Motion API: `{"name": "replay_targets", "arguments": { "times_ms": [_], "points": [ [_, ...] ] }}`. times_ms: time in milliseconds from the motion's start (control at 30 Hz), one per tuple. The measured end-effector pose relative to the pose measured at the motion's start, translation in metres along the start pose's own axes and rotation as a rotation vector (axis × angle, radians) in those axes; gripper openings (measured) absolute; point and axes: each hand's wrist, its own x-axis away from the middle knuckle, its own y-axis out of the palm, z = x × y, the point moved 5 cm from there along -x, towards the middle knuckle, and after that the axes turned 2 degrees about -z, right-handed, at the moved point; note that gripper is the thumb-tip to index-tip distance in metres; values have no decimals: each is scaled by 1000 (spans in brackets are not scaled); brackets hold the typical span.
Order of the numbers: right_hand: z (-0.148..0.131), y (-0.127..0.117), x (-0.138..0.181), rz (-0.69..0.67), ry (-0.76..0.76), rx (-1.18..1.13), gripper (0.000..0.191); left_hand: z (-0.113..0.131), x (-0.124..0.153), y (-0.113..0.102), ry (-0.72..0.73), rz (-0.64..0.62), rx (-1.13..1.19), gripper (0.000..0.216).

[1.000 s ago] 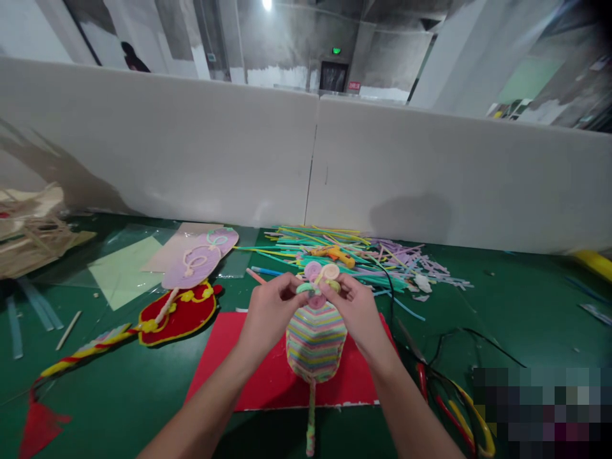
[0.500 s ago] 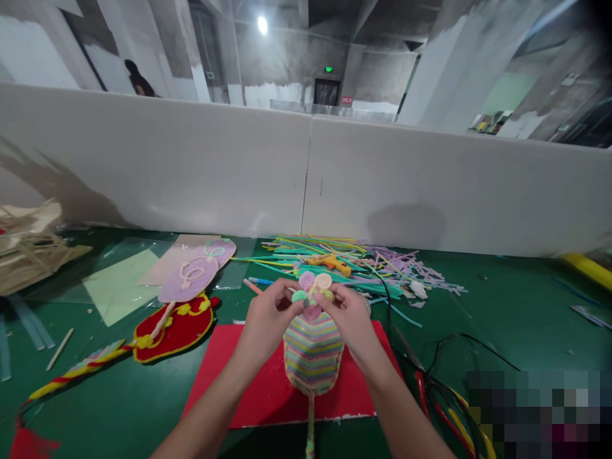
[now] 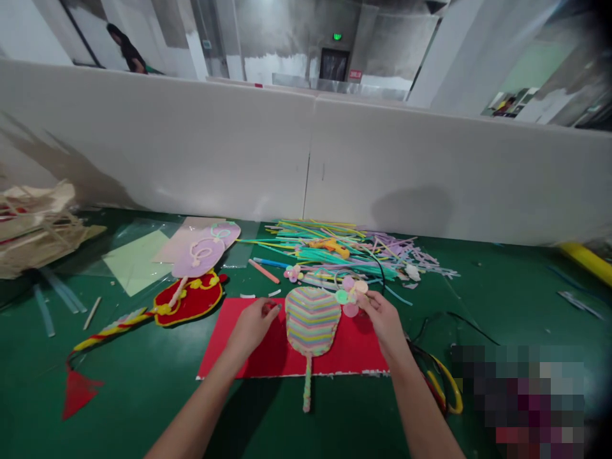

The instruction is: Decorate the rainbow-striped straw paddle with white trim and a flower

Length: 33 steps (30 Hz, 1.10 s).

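- Right hand (image 3: 382, 319) has the fun bit: a small pastel flower made of flat coiled discs in pink, peach and mint green (image 3: 350, 296), pinched between thumb and fingers at its right side.
- The flower is up over the red rectangular sheet with the ragged white edge (image 3: 268, 360), just right of the fan's blade. Can't tell if it's actually touching the blade.
- Left hand (image 3: 254, 322) sits just left of the fan with its fingers loosely curled. I see nothing in it, but can't tell if thumb and fingertips meet.
- The fan itself, a rounded paddle with pastel zigzag stripes and a thin wrapped handle (image 3: 313, 319), lies flat on the sheet, handle sticking out past the near edge onto the green tabletop (image 3: 143, 408).
- My guess on feel: the flower's super light, soft and a bit springy, not slippery. Joins between discs look like the weak spot, so I'd pinch one disc by its rim or support the middle, and not squash the coils.
- Fan's probably light too, with a fairly stiff blade and fuzzy surface. I'd grab it by the handle or steady the blade's edge, and not bend the thin neck.
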Motion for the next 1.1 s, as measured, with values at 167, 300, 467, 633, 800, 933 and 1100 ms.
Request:
{"name": "replay_targets", "arguments": {
  "times_ms": [167,300,467,633,800,933,1100],
  "points": [
    [31,-11,13,89,38,-13,39,8,-12,25,29,23,34,22],
    [46,-13,25,134,37,-26,38,16,-18,33,35,77,106,17],
    [52,-15,30,144,30,-35,34,21,-13,43,35,-7,321,14],
    [47,-14,32,118,66,-77,33,19,-1,39,-22,-123,511,27],
    [42,-14,36,128,102,-162,36,4,14,29,-76,-115,516,33],
    [38,-9,39,117,111,-177,34,-7,23,23,-76,-37,412,28],
    [29,8,39,69,95,-110,31,4,35,-5,-5,157,208,24]
  ]
}}
